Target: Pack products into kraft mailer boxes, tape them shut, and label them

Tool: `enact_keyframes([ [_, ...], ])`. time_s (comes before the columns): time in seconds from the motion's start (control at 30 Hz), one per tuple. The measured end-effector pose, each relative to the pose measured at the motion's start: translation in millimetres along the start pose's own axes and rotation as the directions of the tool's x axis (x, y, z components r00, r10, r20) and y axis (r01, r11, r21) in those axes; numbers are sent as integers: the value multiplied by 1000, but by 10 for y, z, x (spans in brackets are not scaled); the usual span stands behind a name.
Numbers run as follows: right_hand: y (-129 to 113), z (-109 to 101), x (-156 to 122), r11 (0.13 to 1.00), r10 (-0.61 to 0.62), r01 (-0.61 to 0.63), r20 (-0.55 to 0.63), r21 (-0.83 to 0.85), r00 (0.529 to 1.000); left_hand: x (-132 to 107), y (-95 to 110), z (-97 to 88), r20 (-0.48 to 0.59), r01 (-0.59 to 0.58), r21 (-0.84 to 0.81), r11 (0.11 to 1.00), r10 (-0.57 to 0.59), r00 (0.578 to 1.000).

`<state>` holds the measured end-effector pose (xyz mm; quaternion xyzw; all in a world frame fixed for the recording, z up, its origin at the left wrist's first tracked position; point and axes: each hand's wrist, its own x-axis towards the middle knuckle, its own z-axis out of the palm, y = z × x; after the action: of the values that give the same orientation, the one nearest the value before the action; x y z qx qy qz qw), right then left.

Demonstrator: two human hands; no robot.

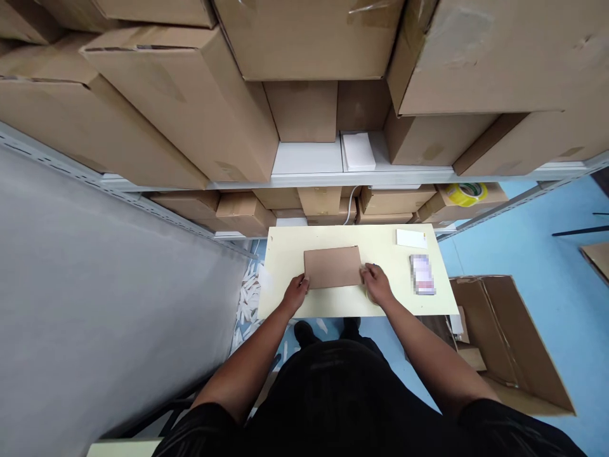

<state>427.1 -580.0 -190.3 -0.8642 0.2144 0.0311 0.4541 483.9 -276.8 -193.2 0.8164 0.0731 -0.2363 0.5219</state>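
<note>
A flat brown cardboard piece [332, 266] lies on a small pale yellow table [285, 254]. My left hand [297, 291] grips its near left corner, fingers curled on the edge. My right hand [375, 281] holds its right edge, fingers bent over the cardboard. Something round and pale sits partly hidden under my right hand.
A white card [412, 238] and a blurred small packet [422, 274] lie on the table's right side. Shelves [333, 178] stacked with cardboard boxes rise behind. A yellow tape roll [466, 192] rests on a box. An open carton [504, 336] stands on the blue floor at right; white scraps [248, 301] litter the left.
</note>
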Motion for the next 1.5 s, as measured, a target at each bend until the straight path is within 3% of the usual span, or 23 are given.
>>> enact_keyframes([
  [0.07, 216, -165, -110, 978, -14, -19, -153, -208, 988, -96, -66, -60, -21, 39, -34, 999, -40, 999],
  [0.13, 450, -295, -201, 917, 67, -135, -190, -375, 980, -206, -144, -137, -60, 54, -26, 998, -56, 997],
  [0.27, 774, -348, -181, 834, 306, -266, 3, -484, 952, -435, -217, -272, -87, 30, 102, 994, -21, 996],
  [0.4, 828, -274, -11, 877, 278, -209, 103, -432, 955, -674, -32, -291, -83, -77, 243, 967, 100, 991],
  [0.5, 797, -284, 12, 904, 233, -179, 98, -388, 967, -786, 266, -212, 6, -181, 265, 947, 186, 983],
  [0.63, 715, -328, -229, 960, 74, -96, -92, -264, 993, -664, 785, 12, 200, -204, 190, 960, 166, 966],
  [0.7, 618, -307, -451, 980, -48, 5, -211, -201, 976, -492, 1059, 183, 274, -218, 202, 955, 159, 949],
  [0.77, 473, -246, -703, 982, -126, 79, -285, -172, 950, -310, 1299, 379, 370, -162, 224, 961, 70, 926],
  [0.87, 229, -107, -1070, 981, -162, 114, -343, -157, 925, -151, 1518, 646, 499, -25, 225, 974, -94, 862],
  [0.97, 75, 31, -1353, 992, -81, 43, -352, -116, 933, -173, 1539, 809, 568, 39, 265, 963, -189, 801],
  [1.07, 74, 127, -1517, 998, 25, -40, -344, -37, 939, -281, 1439, 914, 601, 31, 269, 963, -193, 775],
  [1.2, 203, 156, -1545, 991, 109, -79, -302, 112, 947, -394, 1316, 1109, 578, -25, 295, 955, -157, 801],
  [1.3, 303, 69, -1471, 965, 168, -105, -258, 240, 952, -385, 1350, 1271, 542, -74, 354, 932, -140, 829],
  [1.4, 405, -93, -1371, 926, 170, -101, -163, 363, 972, -255, 1519, 1419, 555, -199, 490, 849, -128, 822],
  [1.5, 522, -216, -1269, 872, 182, -137, -50, 470, 982, -23, 1736, 1634, 633, -398, 642, 655, -162, 757],
])
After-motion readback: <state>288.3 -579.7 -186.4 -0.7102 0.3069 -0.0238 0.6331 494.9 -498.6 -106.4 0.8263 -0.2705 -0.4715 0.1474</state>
